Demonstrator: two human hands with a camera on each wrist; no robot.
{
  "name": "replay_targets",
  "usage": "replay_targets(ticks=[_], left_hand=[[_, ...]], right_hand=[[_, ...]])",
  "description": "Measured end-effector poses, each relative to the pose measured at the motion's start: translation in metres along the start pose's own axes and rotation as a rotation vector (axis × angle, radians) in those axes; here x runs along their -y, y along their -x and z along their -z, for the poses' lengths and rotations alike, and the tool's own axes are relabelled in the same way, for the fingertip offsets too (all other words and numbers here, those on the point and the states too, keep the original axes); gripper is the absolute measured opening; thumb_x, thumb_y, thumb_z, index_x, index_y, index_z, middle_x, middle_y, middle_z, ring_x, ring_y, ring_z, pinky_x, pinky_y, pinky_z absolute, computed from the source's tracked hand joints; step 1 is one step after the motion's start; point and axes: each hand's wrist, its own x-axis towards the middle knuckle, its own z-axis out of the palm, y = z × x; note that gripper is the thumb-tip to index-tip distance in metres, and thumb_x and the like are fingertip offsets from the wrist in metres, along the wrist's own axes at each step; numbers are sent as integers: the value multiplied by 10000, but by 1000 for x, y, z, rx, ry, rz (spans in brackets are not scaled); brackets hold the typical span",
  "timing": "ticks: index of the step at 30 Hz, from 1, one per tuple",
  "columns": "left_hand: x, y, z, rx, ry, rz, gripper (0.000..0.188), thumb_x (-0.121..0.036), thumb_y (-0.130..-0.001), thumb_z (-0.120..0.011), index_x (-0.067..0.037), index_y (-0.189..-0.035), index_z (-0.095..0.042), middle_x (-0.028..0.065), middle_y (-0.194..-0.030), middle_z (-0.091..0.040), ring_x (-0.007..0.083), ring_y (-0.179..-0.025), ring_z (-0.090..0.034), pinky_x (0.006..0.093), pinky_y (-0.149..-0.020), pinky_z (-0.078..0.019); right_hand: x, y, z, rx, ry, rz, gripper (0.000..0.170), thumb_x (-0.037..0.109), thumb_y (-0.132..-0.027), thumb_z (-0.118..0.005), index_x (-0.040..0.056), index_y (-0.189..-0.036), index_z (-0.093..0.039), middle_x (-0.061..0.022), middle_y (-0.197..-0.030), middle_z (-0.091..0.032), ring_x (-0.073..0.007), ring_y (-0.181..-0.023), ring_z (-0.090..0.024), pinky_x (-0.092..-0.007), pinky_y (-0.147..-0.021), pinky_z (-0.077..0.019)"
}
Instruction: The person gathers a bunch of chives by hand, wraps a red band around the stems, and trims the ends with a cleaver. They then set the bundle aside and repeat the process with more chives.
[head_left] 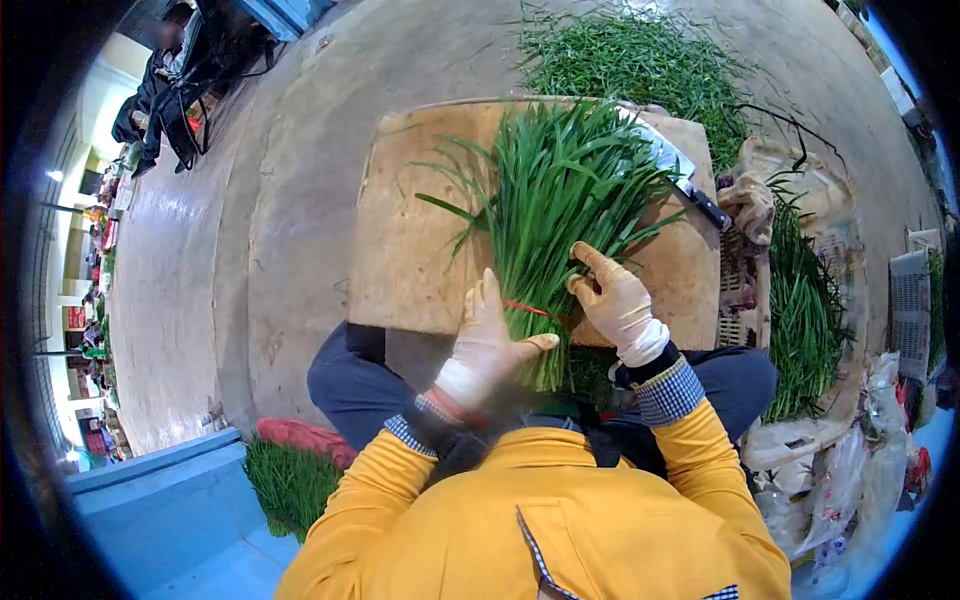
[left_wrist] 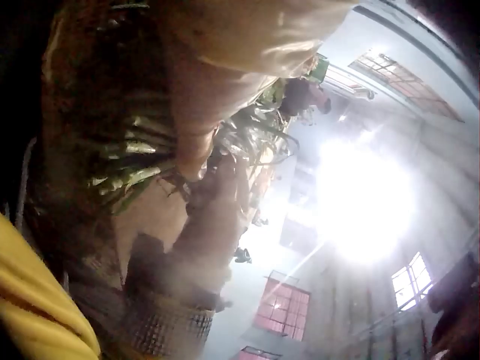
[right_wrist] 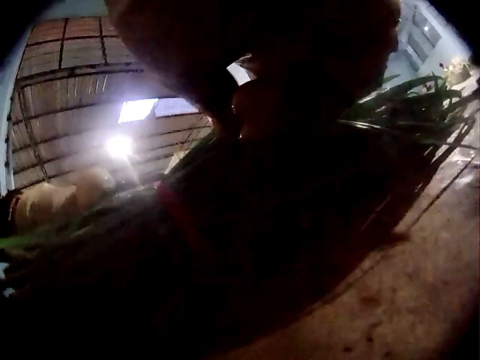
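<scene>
A bundle of long green leaves (head_left: 560,200) lies on a wooden board (head_left: 430,240), its pale stalks pointing toward the body. A red tie (head_left: 530,309) crosses the bundle near the stalk end. My gloved left hand (head_left: 485,345) grips the bundle at the tie from the left, thumb across the stalks. On the right edge, just above the tie, is my gloved right hand (head_left: 615,305), thumb and forefinger bent close together at the leaves. In the left wrist view the stalks (left_wrist: 135,161) show beside the left hand (left_wrist: 225,67). The right wrist view is very dark.
A knife (head_left: 680,170) lies at the board's upper right. Behind the board is a heap of loose leaves (head_left: 630,60). More leaves (head_left: 805,310) fill a crate at the right, and others (head_left: 290,485) lie at lower left. A person (head_left: 165,80) sits far left.
</scene>
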Motion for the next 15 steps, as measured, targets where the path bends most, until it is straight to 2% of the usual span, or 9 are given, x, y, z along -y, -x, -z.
replay_targets(ticks=[1,2,4,8,9,11,13,15], left_hand=[[1,-1,1,15,22,3,1197,-515,-659,-770,125,-1405,-86,375,-1402,-234,472,-1338,-217,439,-1120,-198],[2,-1,1,30,44,3,1196,-515,-659,-770,124,-1405,-87,373,-1401,-237,475,-1336,-219,440,-1120,-199],[4,-1,0,22,44,-11,1197,-518,-657,-771,126,-1403,-91,374,-1401,-238,477,-1335,-220,441,-1119,-200],[4,0,-2,-3,32,-25,1199,-524,-649,-773,131,-1398,-105,374,-1398,-242,479,-1331,-224,441,-1119,-202],[5,0,-4,-6,34,-22,1199,-524,-649,-773,131,-1398,-105,374,-1398,-242,479,-1331,-224,441,-1119,-202],[9,-3,-8,-50,3,-22,1281,-556,-558,-814,135,-1391,-130,341,-1394,-270,431,-1312,-286,431,-1099,-255],[11,-3,-9,-57,2,-23,1285,-563,-558,-811,135,-1392,-127,342,-1396,-268,434,-1313,-285,433,-1099,-253],[13,-3,-10,-59,2,-22,1289,-570,-558,-807,135,-1393,-125,343,-1399,-265,436,-1313,-284,435,-1100,-251]], right_hand=[[8,-1,4,127,14,-160,319,183,-782,-678,75,-1078,-628,-163,-881,-659,-331,-763,-635,-391,-690,-508],[3,-2,2,127,13,-161,319,183,-782,-678,75,-1078,-628,-163,-881,-659,-331,-763,-635,-391,-690,-508],[-5,-5,-2,110,-15,-3,361,240,-774,-687,70,-1086,-627,-174,-885,-662,-336,-794,-637,-396,-697,-508],[1,-4,4,162,103,-13,336,238,-771,-687,56,-1048,-630,-185,-884,-659,-333,-801,-637,-393,-697,-511],[-2,-5,5,169,89,37,305,243,-765,-689,58,-1001,-634,-173,-859,-658,-324,-790,-639,-388,-690,-513],[-4,-4,5,180,73,97,276,249,-759,-691,60,-953,-638,-161,-834,-657,-316,-779,-641,-383,-683,-515],[-1,2,6,123,340,279,177,218,-752,-674,73,-831,-611,-132,-759,-642,-297,-711,-642,-379,-624,-512],[3,4,13,115,439,336,138,196,-751,-658,84,-797,-592,-120,-723,-625,-292,-671,-633,-382,-591,-505]])
